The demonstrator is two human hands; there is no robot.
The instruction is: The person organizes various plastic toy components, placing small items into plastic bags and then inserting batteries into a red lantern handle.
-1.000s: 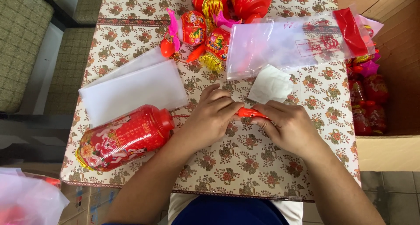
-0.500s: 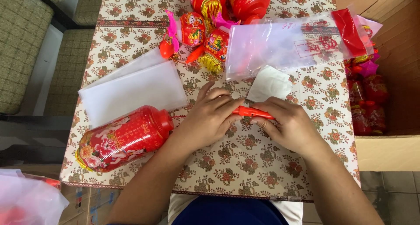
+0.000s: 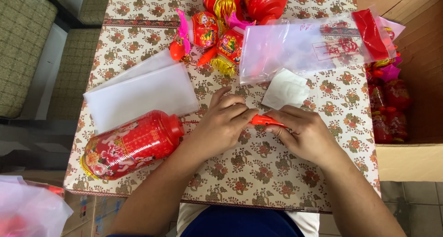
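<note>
Since a second ago we are sliding the small red-orange plastic piece (image 3: 266, 121) slightly rightward; our left hand (image 3: 226, 121) and right hand (image 3: 302, 131) are both pinching it narrowly, its long axis lying left-to-right between them, a string trailing left towards the red lantern (image 3: 131, 144) lying on the floral tablecloth (image 3: 258, 172)

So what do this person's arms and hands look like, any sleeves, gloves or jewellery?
Both forearms are bare right up to the bottom edge of the picture, with no sleeves in view. The left hand and the right hand wear no gloves, and no rings, watch or bracelets show. The fingernails look short and unpainted. Below the arms a white top and dark blue lower garment can be seen.
</note>
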